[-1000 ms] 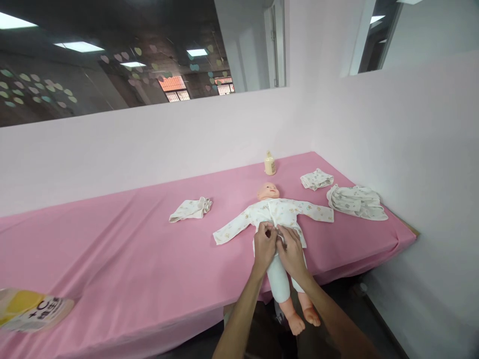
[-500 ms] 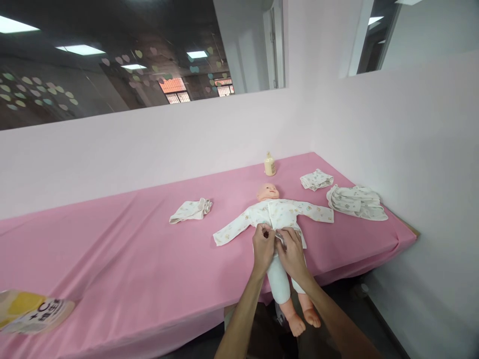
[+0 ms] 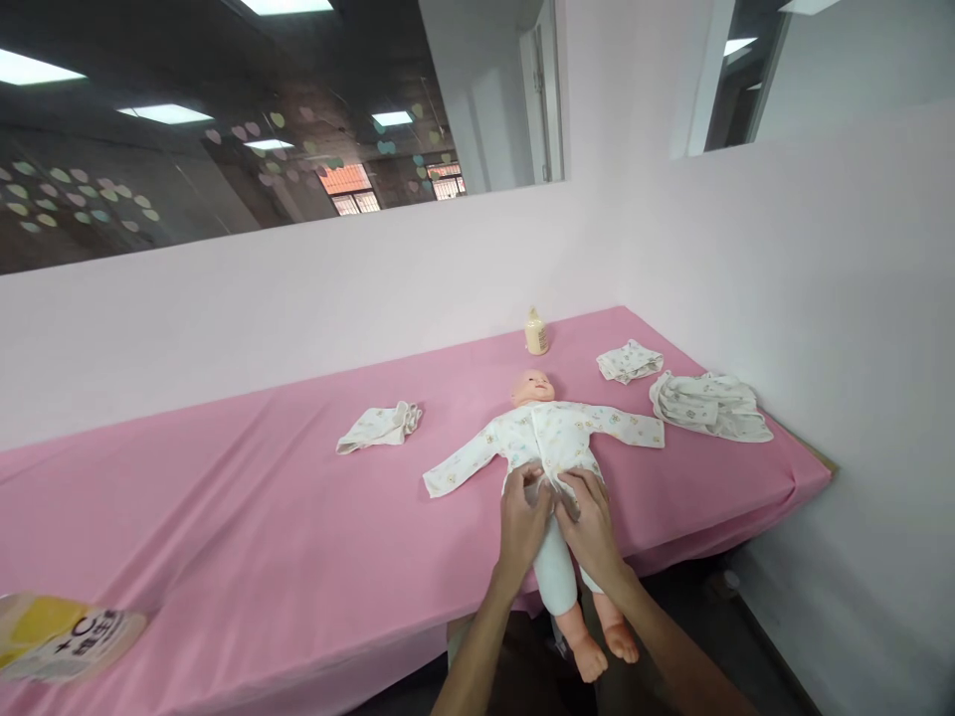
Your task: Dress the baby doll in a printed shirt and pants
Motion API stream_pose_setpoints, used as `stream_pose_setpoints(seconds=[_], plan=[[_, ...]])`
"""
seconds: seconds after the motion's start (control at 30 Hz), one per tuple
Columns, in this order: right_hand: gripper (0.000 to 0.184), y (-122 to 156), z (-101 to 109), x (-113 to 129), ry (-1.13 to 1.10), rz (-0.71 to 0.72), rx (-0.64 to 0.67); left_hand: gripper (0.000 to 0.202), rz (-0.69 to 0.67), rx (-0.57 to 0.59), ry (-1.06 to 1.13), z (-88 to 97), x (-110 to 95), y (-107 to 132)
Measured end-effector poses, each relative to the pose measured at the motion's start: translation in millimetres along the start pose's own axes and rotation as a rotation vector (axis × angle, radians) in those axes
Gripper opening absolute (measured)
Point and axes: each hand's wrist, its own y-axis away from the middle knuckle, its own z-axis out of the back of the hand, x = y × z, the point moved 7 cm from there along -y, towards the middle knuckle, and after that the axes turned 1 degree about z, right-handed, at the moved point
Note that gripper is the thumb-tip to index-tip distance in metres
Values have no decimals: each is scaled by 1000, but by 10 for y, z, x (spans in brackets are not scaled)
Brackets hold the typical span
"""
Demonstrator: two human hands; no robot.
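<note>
A baby doll (image 3: 532,387) lies on its back on the pink table (image 3: 261,507), legs hanging over the front edge. It wears a white printed shirt (image 3: 552,438) with sleeves spread and white pants (image 3: 558,577). My left hand (image 3: 523,517) and my right hand (image 3: 589,522) sit side by side at the shirt's bottom hem, over the doll's waist. Both have fingers curled and pinch the hem fabric where the two front panels meet.
A cream bottle (image 3: 535,332) stands behind the doll's head near the wall. Folded printed cloths lie at left (image 3: 379,426) and at right (image 3: 629,360), with a crumpled garment (image 3: 708,406) near the right end. A yellow-white package (image 3: 60,636) lies at the far left.
Both hands have slid a little down the shirt front toward the hem, from the belly to the waist. The doll has not shifted.
</note>
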Motion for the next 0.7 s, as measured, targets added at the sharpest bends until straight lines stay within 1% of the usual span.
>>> stream_pose_setpoints(seconds=[0.1,0.17,0.33,0.4,0.43,0.5,0.57,0.63,0.7], plan=[[20,104,91,-57,-16,-5,19,32,-82,22,-154,129,52,178],[20,164,166,-128,-23,-29,25,36,-101,63,-207,209,107,276],[23,228,323,-389,-26,-115,45,40,-50,190,-247,378,278,397],[25,236,353,-500,-32,-165,77,39,-24,212,-271,451,355,396],[27,242,365,-550,-32,-192,93,38,-7,204,-295,501,399,380],[29,263,382,-631,-30,-235,121,38,43,162,-351,629,508,306],[31,292,391,-684,-27,-257,138,40,114,119,-383,784,644,163],[32,322,397,-719,-22,-268,137,42,182,73,-391,965,790,-64],[32,345,399,-737,-16,-271,129,39,222,-22,-423,1189,913,-362]])
